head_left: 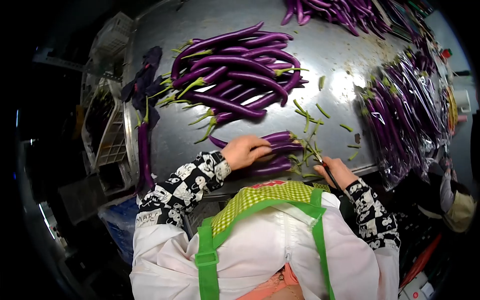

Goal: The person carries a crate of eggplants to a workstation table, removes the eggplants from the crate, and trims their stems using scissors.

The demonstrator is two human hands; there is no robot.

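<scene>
Near the table's front edge, my left hand [245, 152] has its fingers wrapped over one of a few long purple eggplants [285, 146] lying side by side, stems to the right. My right hand [336, 172] grips dark-handled scissors [318, 157], whose blades point up and left toward the green stems. Cut green stem pieces [323, 111] lie scattered around and beyond the scissors. Just past my left hand is a large heap of loose eggplants [235, 60], with most stems pointing left.
Clear-bagged eggplants [400, 115] lie on the metal table [165, 30] at the right. More loose eggplants [330, 10] are at the far edge. A single eggplant [144, 155] and a dark purple cloth-like item [150, 75] lie left, near white crates [107, 130].
</scene>
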